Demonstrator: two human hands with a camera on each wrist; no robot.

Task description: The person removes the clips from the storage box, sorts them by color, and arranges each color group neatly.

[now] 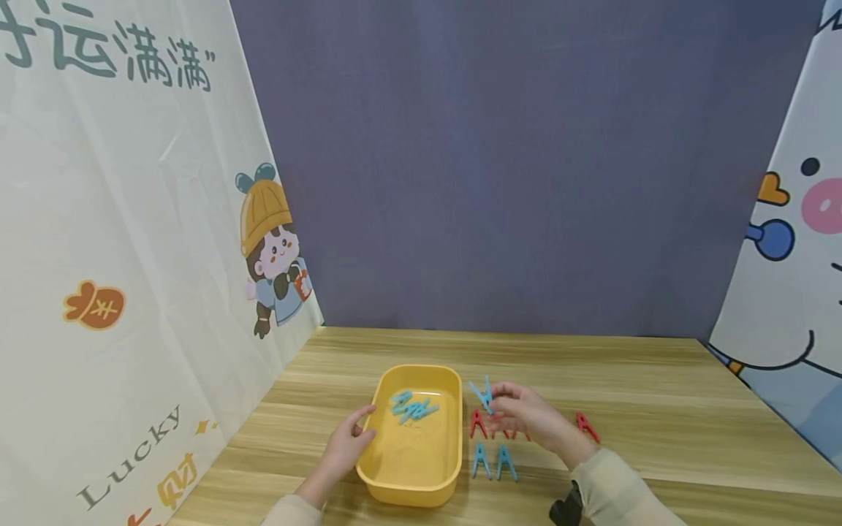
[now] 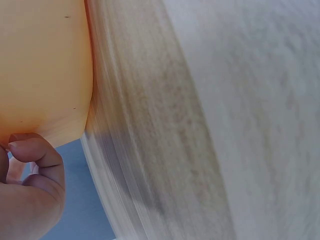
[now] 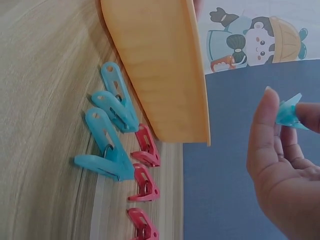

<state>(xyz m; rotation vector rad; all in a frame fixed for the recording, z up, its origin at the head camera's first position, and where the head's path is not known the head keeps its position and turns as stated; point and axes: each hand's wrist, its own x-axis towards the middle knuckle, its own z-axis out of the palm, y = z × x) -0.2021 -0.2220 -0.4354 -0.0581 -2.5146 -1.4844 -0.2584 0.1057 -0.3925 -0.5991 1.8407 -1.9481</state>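
My left hand (image 1: 345,446) grips the left rim of a yellow plastic basin (image 1: 411,464); in the left wrist view a curled finger (image 2: 37,150) meets the rim. Several blue clothespins (image 1: 414,410) lie in a loose pile inside, toward the far end. Right of the basin, my right hand (image 1: 526,416) pinches another blue clothespin (image 3: 286,114) between thumb and index finger, raised above the table. Below that hand stands a row of red clothespins (image 1: 478,424), partly hidden by it. Two blue clothespins (image 1: 481,462) stand nearer, in front of the red row.
A lone red clothespin (image 1: 587,428) lies to the right of the right hand. The wood-grain table (image 1: 658,409) ends at a dark blue-grey cloth (image 1: 500,183) behind. Printed white cloths hang on the left (image 1: 164,241) and right (image 1: 776,307).
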